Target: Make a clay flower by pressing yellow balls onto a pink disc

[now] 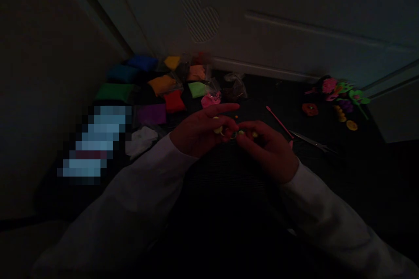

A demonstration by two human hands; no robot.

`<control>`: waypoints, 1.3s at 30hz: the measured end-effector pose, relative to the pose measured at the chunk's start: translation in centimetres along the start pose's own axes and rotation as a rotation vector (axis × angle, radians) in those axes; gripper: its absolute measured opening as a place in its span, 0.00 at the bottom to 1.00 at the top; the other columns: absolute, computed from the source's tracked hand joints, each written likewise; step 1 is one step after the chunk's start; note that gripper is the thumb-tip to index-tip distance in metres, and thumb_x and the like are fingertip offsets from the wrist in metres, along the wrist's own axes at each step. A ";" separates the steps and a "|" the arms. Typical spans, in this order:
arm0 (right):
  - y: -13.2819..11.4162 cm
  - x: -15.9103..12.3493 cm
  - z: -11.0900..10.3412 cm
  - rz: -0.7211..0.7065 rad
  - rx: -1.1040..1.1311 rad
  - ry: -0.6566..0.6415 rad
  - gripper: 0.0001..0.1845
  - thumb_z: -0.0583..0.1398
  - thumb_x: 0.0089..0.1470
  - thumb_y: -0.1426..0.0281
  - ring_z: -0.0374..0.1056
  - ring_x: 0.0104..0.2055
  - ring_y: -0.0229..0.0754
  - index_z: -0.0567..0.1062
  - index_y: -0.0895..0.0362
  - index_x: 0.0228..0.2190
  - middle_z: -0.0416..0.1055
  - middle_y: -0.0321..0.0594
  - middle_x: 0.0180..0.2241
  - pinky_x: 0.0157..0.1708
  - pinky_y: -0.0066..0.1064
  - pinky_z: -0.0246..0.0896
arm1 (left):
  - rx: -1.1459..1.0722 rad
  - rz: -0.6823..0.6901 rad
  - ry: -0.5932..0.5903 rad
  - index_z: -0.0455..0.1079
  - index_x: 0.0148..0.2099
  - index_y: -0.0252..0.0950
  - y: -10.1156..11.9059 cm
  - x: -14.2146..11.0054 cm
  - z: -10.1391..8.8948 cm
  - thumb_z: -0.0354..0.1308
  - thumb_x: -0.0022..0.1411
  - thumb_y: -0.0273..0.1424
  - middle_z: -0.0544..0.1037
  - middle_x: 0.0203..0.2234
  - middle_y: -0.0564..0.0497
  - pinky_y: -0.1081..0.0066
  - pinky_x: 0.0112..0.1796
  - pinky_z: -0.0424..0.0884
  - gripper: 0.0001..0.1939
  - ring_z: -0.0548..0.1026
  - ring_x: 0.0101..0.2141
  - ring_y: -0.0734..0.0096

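Observation:
The view is very dark. My left hand point(203, 133) is closed around small pale-yellow modelling clay point(217, 129), with its index finger stretched out above. My right hand point(270, 148) pinches a bit of yellow clay point(241, 133) between thumb and fingers. The fingertips of both hands meet or nearly meet, and the exact shape of the clay is partly hidden by them. Just behind the fingers lies a tiny orange ball point(236, 117). A pink clay pack point(211, 99) sits right behind my left hand, and a pink stick tool point(279, 122) is beyond my right hand.
Several coloured clay packs, such as green point(114, 92), purple point(152, 114) and red point(174, 102), lie at the left. A white pack point(141, 141) is near a pixelated bright screen point(98, 141). Scissors point(310, 140) and clay flowers point(358, 97) lie right. A pale panel point(288, 43) stands behind.

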State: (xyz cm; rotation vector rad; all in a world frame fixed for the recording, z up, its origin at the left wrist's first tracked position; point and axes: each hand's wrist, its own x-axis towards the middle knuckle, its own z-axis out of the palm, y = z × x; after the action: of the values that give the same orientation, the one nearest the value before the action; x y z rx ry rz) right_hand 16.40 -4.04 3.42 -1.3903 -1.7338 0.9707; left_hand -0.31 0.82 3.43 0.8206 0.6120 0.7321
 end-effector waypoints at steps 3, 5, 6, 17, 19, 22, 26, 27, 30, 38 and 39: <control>-0.3 0.0 0.1 -0.045 -0.071 -0.002 0.08 0.57 0.47 0.66 0.55 0.24 0.29 0.72 0.56 0.31 0.57 0.32 0.22 0.24 0.24 0.52 | 0.025 -0.017 -0.025 0.65 0.45 0.35 -0.2 0.1 0.1 0.53 0.50 0.27 0.70 0.21 0.54 0.75 0.25 0.61 0.18 0.67 0.24 0.79; -0.4 0.0 0.0 -0.050 -0.066 0.040 0.07 0.57 0.48 0.66 0.56 0.24 0.29 0.72 0.56 0.28 0.58 0.32 0.22 0.24 0.24 0.52 | 0.060 -0.014 -0.008 0.66 0.43 0.34 -0.3 0.2 0.0 0.54 0.49 0.27 0.70 0.20 0.54 0.76 0.25 0.60 0.16 0.67 0.23 0.79; -0.4 0.1 -0.1 -0.046 -0.047 0.075 0.06 0.57 0.47 0.66 0.56 0.24 0.30 0.72 0.56 0.28 0.59 0.32 0.22 0.24 0.25 0.52 | 0.089 -0.012 0.014 0.66 0.42 0.33 -0.5 0.3 0.0 0.55 0.48 0.27 0.70 0.20 0.54 0.76 0.24 0.60 0.15 0.67 0.23 0.80; 0.3 1.3 -1.8 0.176 0.659 0.159 0.07 0.57 0.46 0.65 0.48 0.17 0.28 0.70 0.55 0.26 0.52 0.29 0.15 0.17 0.24 0.47 | 1.114 0.116 0.219 0.67 0.45 0.35 -1.1 0.6 -1.3 0.49 0.54 0.39 0.74 0.29 0.51 0.73 0.31 0.63 0.19 0.68 0.28 0.75; 0.2 1.3 -1.7 0.224 0.715 0.107 0.07 0.57 0.46 0.65 0.47 0.17 0.28 0.69 0.56 0.26 0.51 0.28 0.15 0.16 0.23 0.45 | 1.286 0.161 0.260 0.68 0.44 0.36 -1.1 0.7 -1.6 0.47 0.55 0.40 0.74 0.29 0.51 0.73 0.32 0.62 0.19 0.68 0.28 0.74; -0.3 1.2 -2.1 0.236 0.802 0.036 0.06 0.56 0.47 0.66 0.42 0.16 0.27 0.68 0.55 0.25 0.47 0.27 0.14 0.15 0.23 0.41 | 1.445 0.191 0.301 0.69 0.44 0.35 -1.3 0.9 -2.0 0.47 0.55 0.40 0.74 0.31 0.50 0.72 0.35 0.63 0.19 0.69 0.30 0.73; -1.5 0.6 -3.3 0.237 0.823 -0.015 0.06 0.54 0.48 0.66 0.39 0.15 0.27 0.67 0.54 0.25 0.45 0.27 0.15 0.14 0.22 0.37 | 1.503 0.190 0.287 0.67 0.45 0.33 -1.8 1.3 -2.4 0.47 0.56 0.38 0.74 0.37 0.47 0.70 0.38 0.64 0.19 0.70 0.33 0.71; -1.8 0.5 -3.6 0.228 0.820 -0.023 0.06 0.54 0.48 0.65 0.39 0.16 0.27 0.67 0.54 0.25 0.45 0.28 0.16 0.14 0.23 0.37 | 1.506 0.197 0.276 0.67 0.46 0.32 -1.9 1.4 -2.5 0.47 0.56 0.38 0.73 0.38 0.46 0.70 0.39 0.64 0.19 0.70 0.34 0.70; -2.3 0.1 -4.2 0.184 0.791 -0.033 0.06 0.54 0.49 0.66 0.41 0.16 0.27 0.68 0.54 0.25 0.44 0.28 0.16 0.15 0.23 0.39 | 1.529 0.225 0.209 0.66 0.47 0.31 -2.0 1.6 -2.7 0.49 0.55 0.36 0.72 0.40 0.44 0.69 0.39 0.64 0.20 0.69 0.35 0.70; -2.2 -0.1 -3.5 0.218 0.693 -0.020 0.06 0.57 0.46 0.67 0.48 0.17 0.28 0.70 0.56 0.25 0.52 0.29 0.15 0.16 0.24 0.42 | 1.544 0.343 0.125 0.67 0.40 0.32 -1.8 1.7 -3.3 0.52 0.52 0.34 0.69 0.34 0.47 0.73 0.34 0.66 0.14 0.69 0.32 0.75; -2.2 -0.2 -3.4 0.231 0.706 -0.015 0.06 0.57 0.45 0.67 0.49 0.17 0.27 0.70 0.57 0.25 0.53 0.29 0.15 0.16 0.24 0.42 | 1.534 0.344 0.138 0.67 0.39 0.33 -1.8 1.6 -3.4 0.53 0.52 0.34 0.69 0.32 0.49 0.74 0.33 0.66 0.13 0.68 0.30 0.76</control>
State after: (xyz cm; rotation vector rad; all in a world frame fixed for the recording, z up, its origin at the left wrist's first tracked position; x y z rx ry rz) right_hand 18.43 -4.13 6.98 -1.1105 -1.0728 1.5322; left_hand -1.19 2.69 -0.21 2.3360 1.1771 0.5292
